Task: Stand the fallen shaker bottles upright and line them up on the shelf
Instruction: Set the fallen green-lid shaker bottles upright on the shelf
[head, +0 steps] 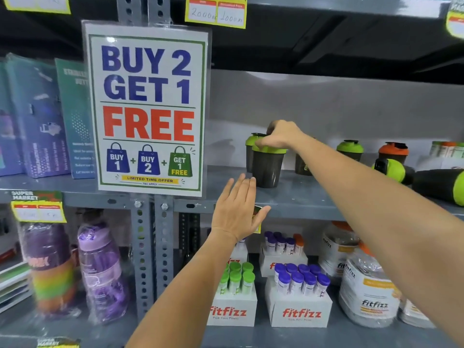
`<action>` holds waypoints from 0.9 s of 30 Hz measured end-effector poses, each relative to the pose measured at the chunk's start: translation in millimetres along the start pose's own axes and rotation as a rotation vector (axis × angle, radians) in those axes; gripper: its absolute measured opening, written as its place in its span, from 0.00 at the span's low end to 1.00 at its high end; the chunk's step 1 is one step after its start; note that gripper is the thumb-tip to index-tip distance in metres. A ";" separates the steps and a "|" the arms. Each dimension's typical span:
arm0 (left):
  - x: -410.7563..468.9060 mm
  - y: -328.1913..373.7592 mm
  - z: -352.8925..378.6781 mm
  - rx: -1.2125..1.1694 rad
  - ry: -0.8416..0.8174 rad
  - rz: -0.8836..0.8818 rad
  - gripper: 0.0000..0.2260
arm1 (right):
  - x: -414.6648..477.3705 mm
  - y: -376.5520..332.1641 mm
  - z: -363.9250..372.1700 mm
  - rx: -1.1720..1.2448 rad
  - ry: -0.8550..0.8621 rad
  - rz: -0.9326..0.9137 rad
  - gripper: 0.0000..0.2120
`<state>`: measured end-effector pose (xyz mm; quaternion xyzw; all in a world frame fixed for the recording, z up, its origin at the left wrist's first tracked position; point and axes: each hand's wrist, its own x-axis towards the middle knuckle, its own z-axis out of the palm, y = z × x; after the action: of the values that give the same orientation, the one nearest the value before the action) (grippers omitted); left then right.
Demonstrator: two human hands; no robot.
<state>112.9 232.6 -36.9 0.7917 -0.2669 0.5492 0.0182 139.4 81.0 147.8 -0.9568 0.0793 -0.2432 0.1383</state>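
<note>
On the grey shelf [296, 197], beside the "BUY 2 GET 1 FREE" sign [148, 109], a dark shaker bottle with a green lid [267, 167] stands upright near the front edge; my right hand [281, 135] comes down over its lid from above, fingers curled around the rim, the grip closed on the bottle. A second green-lidded shaker [249, 151] stands just behind and to its left, largely hidden by the first. Another dark bottle [302, 165] is crossed by my right forearm, so its lid cannot be seen. Farther right stand a green-lidded shaker [350, 148] and an orange-lidded shaker [393, 151]. Two more bottles lie on their sides: a small fallen one [391, 170] and a larger fallen shaker [442, 185] cut off by the frame edge. Whether any shaker holds anything cannot be told through the dark walls. My left hand [237, 209] hovers in front of the shelf edge, palm forward, fingers extended and together, the grip open and empty; it partly covers a small label [257, 212] whose print is unreadable. Below, white boxes marked fitfizz [300, 310] hold tubes with purple and green caps.
</note>
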 end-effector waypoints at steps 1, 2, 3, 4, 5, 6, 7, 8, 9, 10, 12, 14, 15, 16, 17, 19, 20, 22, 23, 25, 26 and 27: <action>-0.1 0.3 0.1 -0.004 0.007 -0.002 0.30 | -0.4 0.6 -1.5 0.025 0.003 -0.007 0.32; -0.2 0.5 0.3 -0.010 0.013 -0.004 0.30 | -1.8 2.1 -2.0 0.027 0.041 -0.011 0.34; -0.5 0.7 0.5 -0.019 0.019 -0.007 0.30 | -3.6 4.5 -1.3 -0.007 0.099 -0.016 0.36; -0.8 1.0 0.8 -0.026 0.025 -0.010 0.30 | -5.6 7.0 -0.6 -0.065 0.138 -0.023 0.37; -1.0 1.0 1.0 -0.028 0.030 -0.011 0.30 | -6.8 8.8 0.5 -0.101 0.138 -0.032 0.36; -0.9 1.1 0.9 -0.029 0.032 -0.012 0.30 | -7.1 10.0 0.8 -0.088 0.113 -0.033 0.34; -0.8 1.2 0.7 -0.031 0.033 -0.012 0.30 | -6.8 11.1 0.1 -0.035 0.078 -0.033 0.31; -0.5 1.3 0.6 -0.031 0.032 -0.012 0.30 | -6.2 11.3 -1.4 0.019 0.051 -0.032 0.28; -0.4 1.2 0.5 -0.027 0.031 -0.013 0.30 | -5.7 11.3 -2.8 0.052 0.028 -0.038 0.25; -0.3 1.4 0.4 -0.022 0.030 -0.014 0.30 | -6.2 10.8 -3.9 0.055 0.011 -0.049 0.24; -0.7 1.5 0.5 -0.017 0.035 -0.013 0.30 | -8.7 10.9 -3.4 0.009 0.021 -0.069 0.27; -1.1 1.2 1.2 -0.013 0.049 -0.011 0.30 | -13.5 12.4 1.2 -0.065 0.096 -0.086 0.35; -1.3 1.0 1.4 -0.009 0.056 -0.011 0.30 | -15.4 12.9 4.3 -0.103 0.124 -0.106 0.37; -1.1 1.2 1.6 -0.006 0.064 -0.011 0.29 | -15.5 14.1 6.8 -0.115 0.126 -0.123 0.36; -0.8 1.4 1.7 -0.006 0.069 -0.011 0.29 | -14.3 15.8 7.9 -0.087 0.105 -0.126 0.34; -1.0 1.9 2.0 -0.007 0.074 -0.013 0.29 | -10.9 19.6 6.7 0.023 0.028 -0.104 0.32; -0.9 2.2 2.2 -0.007 0.076 -0.015 0.29 | -9.4 21.4 5.3 0.073 0.002 -0.092 0.31; -0.8 2.1 2.1 -0.007 0.080 -0.016 0.29 | -7.9 24.0 4.7 0.107 0.041 -0.085 0.33; -0.8 2.1 2.1 -0.009 0.085 -0.016 0.29 | -8.4 24.9 5.6 0.086 0.084 -0.083 0.36; -0.8 2.0 1.9 -0.012 0.089 -0.016 0.29 | -10.7 24.6 8.7 0.035 0.125 -0.077 0.40; -0.8 2.4 1.7 -0.014 0.086 -0.016 0.29 | -11.0 24.3 10.5 0.019 0.124 -0.080 0.38; -0.9 2.6 1.5 -0.014 0.084 -0.016 0.29 | -10.4 24.6 11.6 0.020 0.116 -0.082 0.35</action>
<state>112.9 230.2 -39.0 0.7699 -0.2635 0.5800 0.0393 133.9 62.6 126.0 -0.9421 0.0455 -0.3046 0.1328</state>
